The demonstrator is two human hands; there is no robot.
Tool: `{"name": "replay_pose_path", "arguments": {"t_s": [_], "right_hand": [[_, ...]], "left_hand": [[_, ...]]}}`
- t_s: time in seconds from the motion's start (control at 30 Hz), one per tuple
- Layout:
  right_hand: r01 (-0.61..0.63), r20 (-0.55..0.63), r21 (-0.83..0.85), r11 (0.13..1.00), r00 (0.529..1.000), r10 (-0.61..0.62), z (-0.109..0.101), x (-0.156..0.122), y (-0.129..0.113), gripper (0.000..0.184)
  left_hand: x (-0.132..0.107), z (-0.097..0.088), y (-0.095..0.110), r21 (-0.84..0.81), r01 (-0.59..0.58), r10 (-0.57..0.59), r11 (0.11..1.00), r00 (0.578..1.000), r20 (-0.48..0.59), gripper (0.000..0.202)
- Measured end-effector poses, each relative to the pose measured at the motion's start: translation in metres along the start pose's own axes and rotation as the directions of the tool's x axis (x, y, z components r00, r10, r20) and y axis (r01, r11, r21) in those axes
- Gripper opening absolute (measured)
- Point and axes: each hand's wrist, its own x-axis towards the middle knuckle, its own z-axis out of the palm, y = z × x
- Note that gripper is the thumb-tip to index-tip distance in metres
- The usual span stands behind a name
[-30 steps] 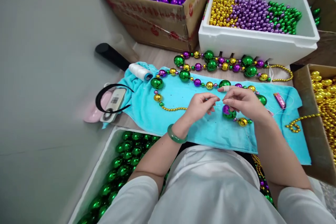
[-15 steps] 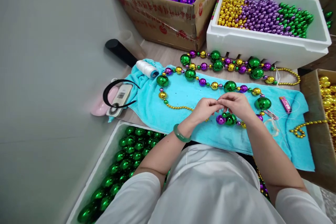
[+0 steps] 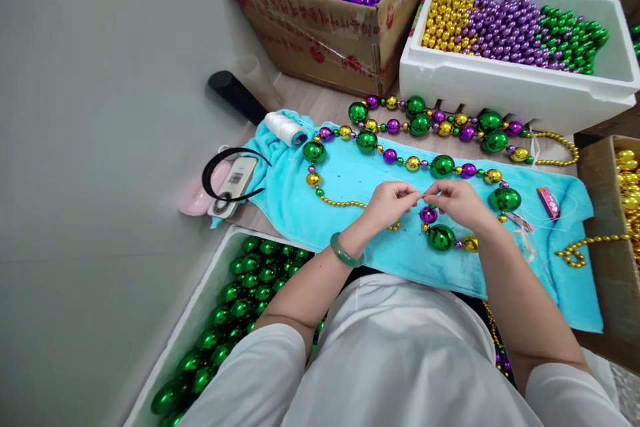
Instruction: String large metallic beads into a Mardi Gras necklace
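Observation:
My left hand [image 3: 393, 205], with a green bangle [image 3: 345, 250] at its wrist, is closed in a pinch. Close beside it, my right hand [image 3: 456, 202] pinches too. A thin bit of thread [image 3: 423, 196] shows between the fingertips of both hands. Below my right fingers, a bead strand [image 3: 442, 237] of green, purple and gold beads curves over the blue towel [image 3: 350, 177] and loops back round to the left. Its thin gold bead chain [image 3: 345, 203] passes behind my left hand, and its end shows below that hand.
A finished-looking necklace [image 3: 419, 125] lies behind the towel. A thread spool [image 3: 285, 128], a black headband [image 3: 207, 177] and a small pink box [image 3: 549, 203] lie around. Bead-filled boxes stand about: cardboard [image 3: 320, 47], white foam [image 3: 505, 90], another foam one [image 3: 200, 297] at lower left.
My hands have drawn slightly apart at the fingertips, and thread now shows between them. The purple and green beads under my right hand have shifted. The whole view has moved slightly.

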Motion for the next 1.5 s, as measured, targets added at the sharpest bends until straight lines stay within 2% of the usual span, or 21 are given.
{"name": "replay_pose_path", "arguments": {"t_s": [0.13, 0.2, 0.3, 0.4, 0.5, 0.57, 0.6, 0.67, 0.7, 0.73, 0.77, 0.83, 0.9, 1.0, 1.07, 1.13, 1.2, 1.27, 1.33, 1.4, 1.5], "right_hand": [[-0.007, -0.103, -0.086, 0.996, 0.995, -0.002, 0.002, -0.003, 0.003, 0.020], [0.005, -0.154, -0.089, 0.996, 0.988, -0.018, 0.003, -0.009, 0.004, 0.021], [0.051, -0.207, -0.161, 0.986, 0.975, -0.084, 0.007, -0.023, 0.007, 0.022], [0.100, -0.171, -0.325, 0.941, 0.972, -0.162, 0.018, -0.038, 0.009, 0.024], [0.149, -0.063, -0.435, 0.888, 0.979, -0.195, 0.024, -0.050, 0.010, 0.024], [0.181, -0.061, -0.417, 0.891, 0.972, -0.226, 0.022, -0.052, 0.011, 0.022], [0.190, -0.111, -0.381, 0.905, 0.962, -0.249, 0.018, -0.049, 0.011, 0.023], [0.200, -0.250, -0.264, 0.944, 0.931, -0.267, 0.007, -0.039, 0.012, 0.024], [0.204, -0.287, -0.182, 0.962, 0.925, -0.251, 0.002, -0.031, 0.013, 0.024], [0.206, -0.272, -0.084, 0.975, 0.936, -0.222, -0.003, -0.022, 0.013, 0.023], [0.198, -0.201, 0.026, 0.980, 0.961, -0.189, -0.007, -0.013, 0.014, 0.022], [0.133, 0.042, 0.237, 0.962, 0.988, -0.147, -0.012, 0.004, 0.015, 0.019], [0.030, 0.281, 0.387, 0.922, 0.948, -0.149, -0.013, 0.016, 0.018, 0.019], [-0.116, 0.467, 0.517, 0.848, 0.869, -0.166, -0.010, 0.024, 0.022, 0.019], [-0.199, 0.521, 0.557, 0.807, 0.840, -0.152, -0.008, 0.025, 0.024, 0.021], [-0.249, 0.523, 0.569, 0.784, 0.845, -0.112, -0.006, 0.024, 0.024, 0.022], [-0.242, 0.451, 0.568, 0.787, 0.891, -0.052, -0.004, 0.023, 0.021, 0.022], [-0.171, 0.316, 0.536, 0.827, 0.949, -0.008, -0.002, 0.021, 0.017, 0.022], [-0.050, 0.156, 0.436, 0.899, 0.988, -0.021, 0.002, 0.017, 0.012, 0.020], [0.067, 0.014, 0.268, 0.961, 0.997, -0.074, 0.006, 0.013, 0.009, 0.019], [0.165, -0.099, 0.003, 0.986, 0.982, -0.164, 0.010, 0.003, 0.008, 0.017]], "left_hand": [[0.002, 0.000, 0.000, 0.045, 0.042, -0.041, 0.998, 0.999, -0.009, 0.016], [0.003, -0.001, 0.001, -0.019, 0.125, -0.125, 0.992, 0.992, 0.013, 0.014], [0.005, -0.004, 0.003, -0.207, 0.251, -0.240, 0.946, 0.968, 0.077, 0.011], [0.007, -0.005, 0.003, -0.362, 0.318, -0.280, 0.876, 0.948, 0.154, 0.009], [0.007, -0.003, 0.002, -0.405, 0.321, -0.259, 0.856, 0.945, 0.203, 0.010], [0.005, -0.001, 0.002, -0.326, 0.252, -0.184, 0.911, 0.957, 0.224, 0.012], [0.004, -0.001, 0.002, -0.245, 0.175, -0.119, 0.954, 0.966, 0.229, 0.012], [0.002, -0.001, 0.003, -0.020, -0.088, 0.090, 0.996, 0.967, 0.238, 0.011], [0.001, -0.001, 0.004, 0.091, -0.251, 0.222, 0.964, 0.942, 0.250, 0.011], [0.001, -0.001, 0.004, 0.185, -0.406, 0.352, 0.895, 0.897, 0.269, 0.012], [0.000, -0.002, 0.004, 0.257, -0.532, 0.461, 0.807, 0.839, 0.289, 0.013], [0.000, -0.003, 0.003, 0.362, -0.669, 0.592, 0.649, 0.743, 0.312, 0.016], [0.000, -0.004, 0.000, 0.435, -0.704, 0.647, 0.561, 0.701, 0.300, 0.019], [0.001, -0.006, -0.007, 0.478, -0.706, 0.694, 0.522, 0.678, 0.244, 0.020], [0.000, -0.005, -0.011, 0.483, -0.693, 0.706, 0.536, 0.681, 0.194, 0.021], [-0.001, -0.004, -0.014, 0.486, -0.670, 0.712, 0.561, 0.690, 0.131, 0.021], [-0.002, -0.001, -0.016, 0.484, -0.639, 0.709, 0.598, 0.704, 0.055, 0.021], [-0.003, 0.002, -0.017, 0.463, -0.592, 0.680, 0.660, 0.733, -0.032, 0.020], [-0.003, 0.005, -0.016, 0.413, -0.527, 0.617, 0.743, 0.778, -0.116, 0.018], [-0.001, 0.007, -0.015, 0.322, -0.442, 0.513, 0.837, 0.839, -0.182, 0.016], [0.003, 0.008, -0.012, 0.088, -0.207, 0.221, 0.974, 0.953, -0.207, 0.017]]}}
